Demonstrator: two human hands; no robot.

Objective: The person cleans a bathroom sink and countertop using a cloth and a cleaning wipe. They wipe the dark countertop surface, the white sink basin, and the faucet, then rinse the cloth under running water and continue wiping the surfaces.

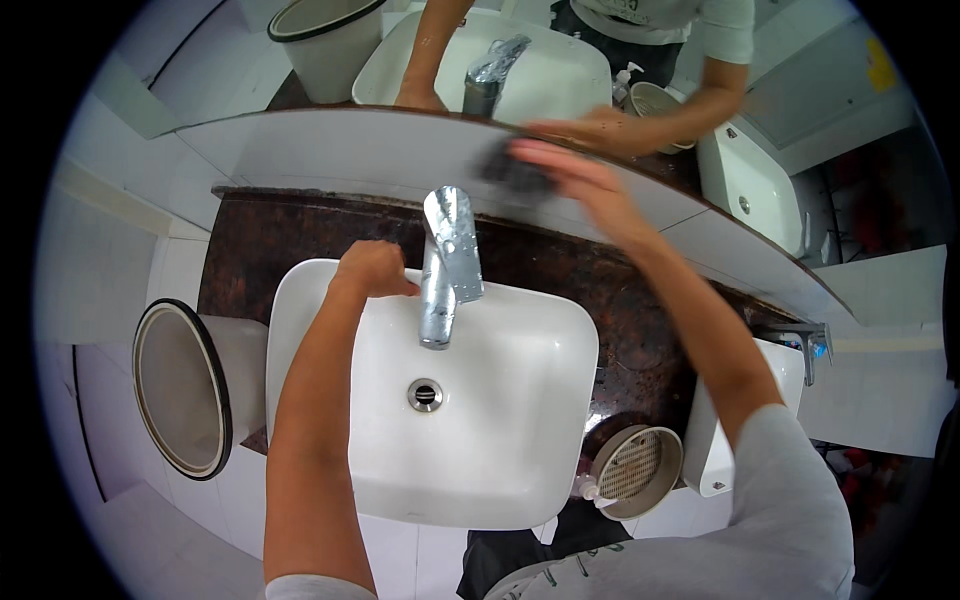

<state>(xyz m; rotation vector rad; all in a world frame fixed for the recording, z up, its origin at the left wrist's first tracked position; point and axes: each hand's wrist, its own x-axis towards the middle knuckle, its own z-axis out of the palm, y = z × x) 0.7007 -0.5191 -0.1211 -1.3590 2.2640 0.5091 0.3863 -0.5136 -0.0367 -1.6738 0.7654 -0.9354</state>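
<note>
My right hand (585,180) is stretched to the white tiled wall strip below the mirror, smeared by motion. Its fingers press a dark grey wad (518,172), too blurred to tell whether cloth or scrubber. At the back left of the white basin (500,410), my left hand (373,268) is closed over the rim, its far fingers partly hidden. Just right of that hand stands a silver tap (450,260) with water drops on it. The basin holds no water, and its round metal drain (425,395) shows.
A tall pale bin (240,360) with a black rim stands left of the basin. At the lower right are a round beige basket (672,470) and a pump bottle (588,487). Farther right is a second white basin (712,450). The mirror (680,60) spans the back.
</note>
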